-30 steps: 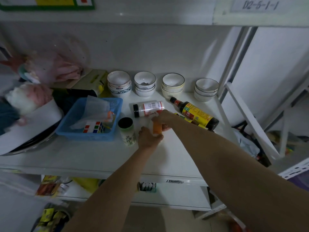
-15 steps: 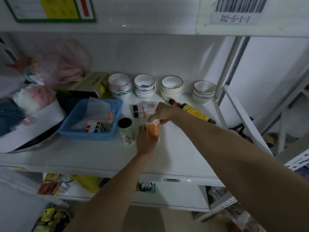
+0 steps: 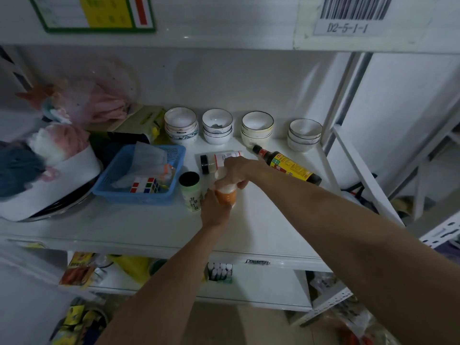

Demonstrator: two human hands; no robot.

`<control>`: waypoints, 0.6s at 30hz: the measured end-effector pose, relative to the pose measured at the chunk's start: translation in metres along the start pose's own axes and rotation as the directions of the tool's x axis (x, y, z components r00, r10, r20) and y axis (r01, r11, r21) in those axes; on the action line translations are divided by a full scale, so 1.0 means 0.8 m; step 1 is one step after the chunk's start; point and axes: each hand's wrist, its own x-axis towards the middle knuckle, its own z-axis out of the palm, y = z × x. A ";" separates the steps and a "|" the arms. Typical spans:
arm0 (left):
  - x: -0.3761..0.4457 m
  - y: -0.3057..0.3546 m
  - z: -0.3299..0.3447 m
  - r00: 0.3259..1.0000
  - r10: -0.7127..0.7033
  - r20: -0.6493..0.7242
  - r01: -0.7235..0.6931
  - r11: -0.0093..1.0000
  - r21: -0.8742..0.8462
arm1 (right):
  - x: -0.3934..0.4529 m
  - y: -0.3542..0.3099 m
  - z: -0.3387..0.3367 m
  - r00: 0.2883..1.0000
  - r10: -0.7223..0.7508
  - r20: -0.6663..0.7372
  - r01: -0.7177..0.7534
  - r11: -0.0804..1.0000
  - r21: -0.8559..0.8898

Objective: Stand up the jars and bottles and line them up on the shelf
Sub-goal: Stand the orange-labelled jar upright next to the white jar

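Observation:
An orange jar [image 3: 226,195] stands upright on the white shelf [image 3: 139,227], held from both sides. My left hand [image 3: 214,207] wraps its lower left side and my right hand [image 3: 234,170] grips its top. Just left of it stands a pale green jar with a black lid [image 3: 190,190]. Behind my hands a clear jar with a black cap [image 3: 215,161] lies on its side. A dark sauce bottle with a yellow label [image 3: 288,166] also lies on its side, to the right.
Several stacks of bowls [image 3: 257,129] line the back wall. A blue basket [image 3: 142,174] with a puzzle cube [image 3: 145,185] sits left of the jars. Bags and a white-rimmed pan [image 3: 49,180] crowd the far left. A shelf frame post [image 3: 358,165] bounds the right.
The orange jar went from low between my hands to upright on the shelf, next to the green jar. My view tilted up slightly.

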 end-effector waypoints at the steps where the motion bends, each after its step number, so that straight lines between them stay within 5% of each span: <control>1: -0.001 0.000 -0.002 1.000 0.001 0.009 -0.001 1.000 0.002 | -0.001 -0.003 -0.003 1.000 0.005 0.023 -0.004 1.000 -0.008; 12: 0.005 -0.005 -0.005 0.991 -0.001 0.133 -0.001 1.000 0.016 | -0.003 -0.002 -0.007 1.000 0.022 0.013 -0.021 0.998 -0.052; 18: 0.007 -0.005 -0.007 0.999 0.037 0.032 -0.034 0.996 -0.086 | 0.000 0.005 -0.028 0.998 0.027 -0.062 -0.024 0.999 0.040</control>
